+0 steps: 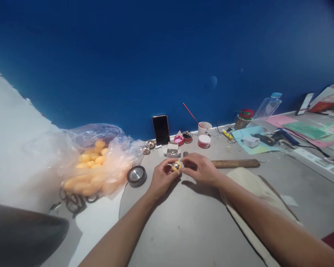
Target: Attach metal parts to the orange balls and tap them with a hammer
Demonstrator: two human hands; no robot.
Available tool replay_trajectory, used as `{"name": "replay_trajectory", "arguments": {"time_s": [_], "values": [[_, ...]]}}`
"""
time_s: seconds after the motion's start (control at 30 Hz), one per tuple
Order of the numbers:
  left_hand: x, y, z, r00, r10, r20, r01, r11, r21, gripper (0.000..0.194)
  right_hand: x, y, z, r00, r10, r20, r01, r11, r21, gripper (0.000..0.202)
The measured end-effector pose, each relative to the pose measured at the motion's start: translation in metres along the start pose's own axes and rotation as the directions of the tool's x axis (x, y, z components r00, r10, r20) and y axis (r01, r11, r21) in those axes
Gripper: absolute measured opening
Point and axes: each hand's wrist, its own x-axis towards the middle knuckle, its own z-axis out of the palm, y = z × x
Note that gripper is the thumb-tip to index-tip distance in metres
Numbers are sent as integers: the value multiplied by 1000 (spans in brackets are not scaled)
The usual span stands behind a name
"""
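My left hand (163, 174) is closed round a small yellow ball (179, 165) with shiny silver pieces on its face. Close at the ball's right side is my right hand (199, 168), its thumb and fingertips drawn together; whatever lies between them is too small to make out. Just beyond the hands sits a small open box (172, 152) of shiny bits. Two mirrored balls (146, 150) rest to its left. A wooden-handled tool (236, 163) lies behind my right hand, its head mostly hidden.
A clear plastic bag (119, 163) of yellow balls stands left, beside a round black-and-silver container (136, 175). A phone (161, 129) leans on the blue wall. A paper cup (204, 128), a white-lidded tub (204, 141) and a beige cloth (247, 185) are to the right.
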Motion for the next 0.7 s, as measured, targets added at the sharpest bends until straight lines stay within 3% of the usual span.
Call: {"name": "replay_trajectory", "arguments": {"time_s": [0.13,0.23,0.4,0.53,0.6,0.7], "values": [[-3,-1,6,982,189,20,-190,971,146,29,0,-11,2,992,96,79,-95,995,-9,15],[-5,-2,9,967,254,20,-252,945,206,22,1,-13,5,985,145,90,-147,989,19,13],[-5,-3,7,978,207,21,-207,961,183,24,1,-9,6,978,185,94,-186,983,1,17],[-3,-4,3,998,68,19,-69,997,29,41,2,-5,2,972,192,135,-217,954,207,18],[-1,-5,1,998,64,-1,-64,998,-4,43,2,-5,2,974,177,139,-210,938,275,24],[0,-5,0,991,126,-34,-124,991,46,41,1,-9,3,980,163,117,-185,961,206,45]]}}
